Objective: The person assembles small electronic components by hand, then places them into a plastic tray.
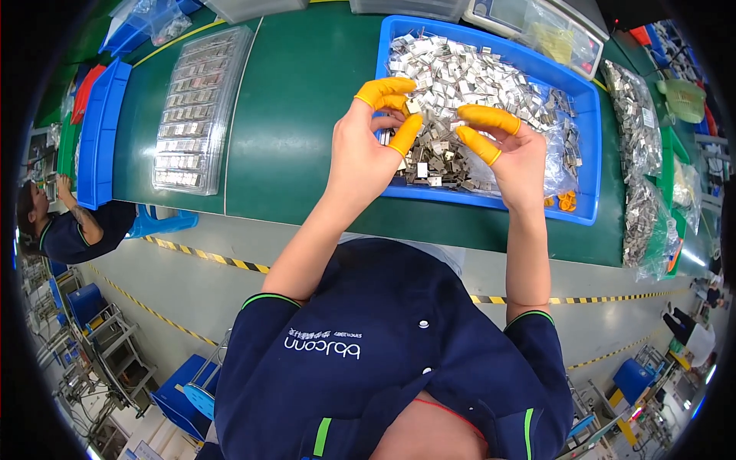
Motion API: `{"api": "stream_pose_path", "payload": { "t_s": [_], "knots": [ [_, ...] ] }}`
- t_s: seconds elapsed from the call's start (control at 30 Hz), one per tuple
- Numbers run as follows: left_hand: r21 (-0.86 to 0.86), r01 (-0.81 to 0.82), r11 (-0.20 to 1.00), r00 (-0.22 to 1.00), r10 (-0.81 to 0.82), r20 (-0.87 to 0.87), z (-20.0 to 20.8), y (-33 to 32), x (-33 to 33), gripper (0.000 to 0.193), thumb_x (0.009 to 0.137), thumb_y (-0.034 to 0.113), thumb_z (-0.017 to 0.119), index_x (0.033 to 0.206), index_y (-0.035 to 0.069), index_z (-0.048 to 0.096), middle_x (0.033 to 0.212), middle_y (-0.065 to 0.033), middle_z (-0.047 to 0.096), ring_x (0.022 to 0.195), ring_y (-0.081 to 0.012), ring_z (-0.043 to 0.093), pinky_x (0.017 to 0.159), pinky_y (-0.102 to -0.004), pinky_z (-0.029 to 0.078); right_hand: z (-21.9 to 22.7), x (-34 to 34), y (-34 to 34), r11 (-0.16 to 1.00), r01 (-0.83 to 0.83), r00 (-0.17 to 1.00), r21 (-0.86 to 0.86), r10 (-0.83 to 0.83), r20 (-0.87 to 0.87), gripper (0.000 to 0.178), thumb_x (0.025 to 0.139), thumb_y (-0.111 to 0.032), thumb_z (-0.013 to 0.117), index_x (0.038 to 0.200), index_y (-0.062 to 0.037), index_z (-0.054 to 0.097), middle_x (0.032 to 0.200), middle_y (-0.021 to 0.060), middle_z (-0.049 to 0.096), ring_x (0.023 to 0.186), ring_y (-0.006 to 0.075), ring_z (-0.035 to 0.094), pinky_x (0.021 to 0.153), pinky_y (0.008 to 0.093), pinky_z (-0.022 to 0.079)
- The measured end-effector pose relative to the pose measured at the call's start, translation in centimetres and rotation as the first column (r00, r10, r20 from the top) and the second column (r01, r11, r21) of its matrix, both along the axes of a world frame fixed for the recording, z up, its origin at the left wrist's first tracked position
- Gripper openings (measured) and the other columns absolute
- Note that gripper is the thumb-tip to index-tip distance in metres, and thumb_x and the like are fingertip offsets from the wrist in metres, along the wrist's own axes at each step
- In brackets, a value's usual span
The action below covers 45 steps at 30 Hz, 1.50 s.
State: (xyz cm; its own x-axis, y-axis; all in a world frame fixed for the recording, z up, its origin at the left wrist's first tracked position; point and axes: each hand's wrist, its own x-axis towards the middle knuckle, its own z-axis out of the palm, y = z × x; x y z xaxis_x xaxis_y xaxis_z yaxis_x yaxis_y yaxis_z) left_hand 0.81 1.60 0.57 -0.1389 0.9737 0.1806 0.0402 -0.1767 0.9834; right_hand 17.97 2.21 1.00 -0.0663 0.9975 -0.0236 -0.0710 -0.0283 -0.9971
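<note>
Both my hands are over a blue tray (491, 201) full of small metal connectors, with yellow finger cots on several fingertips. My left hand (366, 149) pinches a small metal connector (412, 105) with a pale face between thumb and fingers. Opposite it, my right hand (512, 149) has its thumb and index finger closed around a small pale-faced connector (458, 125), partly hidden by the fingertips. White-faced connectors (448, 73) are heaped across the far part of the tray. Darker metal ones (443, 162) lie nearer me, between my hands.
Left on the green table (299, 100) sits a clear blister tray (188, 115) with rows of connectors. Bags of connectors (635, 123) line the right edge. Orange finger cots (566, 201) lie in the blue tray's near right corner. Another person (84, 230) sits far left beside a blue bin (103, 138).
</note>
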Motion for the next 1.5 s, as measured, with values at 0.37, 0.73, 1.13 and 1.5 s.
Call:
{"api": "stream_pose_path", "payload": {
  "t_s": [0.37,0.73,1.13,1.5],
  "knots": [
    [0.058,0.257,0.965,0.898,-0.217,-0.382,-0.5,-0.1,-0.3,0.026,0.075,-0.002,0.060,0.102,0.002,0.057,0.093,-0.0073,0.057,0.078,-0.0161,0.057,0.071,-0.0258,0.046,0.1,-0.3,0.0,0.999,-0.043,0.997,0.020,0.041,0.064,0.020,0.073,0.003,0.064,0.093,0.0045,0.062,0.090,0.0091,0.064,0.084,0.0136,0.060,0.079,0.0242,0.048],
    [0.111,0.292,0.950,0.879,-0.221,-0.422,-1.1,-0.2,-0.2,0.019,0.074,0.000,0.060,0.093,-0.001,0.054,0.084,-0.0120,0.053,0.077,-0.0259,0.053,0.065,-0.0330,0.045,0.1,-0.8,-0.6,0.997,0.030,0.996,0.067,-0.036,0.086,0.016,0.073,0.002,0.065,0.089,0.0030,0.064,0.088,0.0084,0.065,0.080,0.0124,0.061,0.075,0.0236,0.048],
    [0.152,0.309,0.939,0.865,-0.211,-0.455,-1.4,-0.3,-0.2,0.018,0.075,0.002,0.060,0.092,-0.001,0.054,0.089,-0.0122,0.056,0.077,-0.0277,0.055,0.066,-0.0327,0.045,0.0,-0.5,-1.1,0.983,-0.010,0.957,0.182,-0.044,0.287,0.016,0.071,0.003,0.066,0.087,0.0013,0.065,0.087,0.0064,0.064,0.080,0.0126,0.061,0.075,0.0232,0.048],
    [0.110,0.406,0.907,0.909,-0.387,-0.156,-0.7,-0.6,-0.7,0.032,0.073,0.003,0.067,0.096,0.001,0.045,0.089,-0.0083,0.059,0.079,-0.0185,0.059,0.070,-0.0272,0.046,0.2,1.6,-0.6,0.958,-0.243,0.962,-0.153,0.217,-0.166,0.017,0.070,0.002,0.067,0.086,0.0048,0.062,0.086,0.0107,0.064,0.079,0.0152,0.061,0.074,0.0255,0.050]
  ]
}}
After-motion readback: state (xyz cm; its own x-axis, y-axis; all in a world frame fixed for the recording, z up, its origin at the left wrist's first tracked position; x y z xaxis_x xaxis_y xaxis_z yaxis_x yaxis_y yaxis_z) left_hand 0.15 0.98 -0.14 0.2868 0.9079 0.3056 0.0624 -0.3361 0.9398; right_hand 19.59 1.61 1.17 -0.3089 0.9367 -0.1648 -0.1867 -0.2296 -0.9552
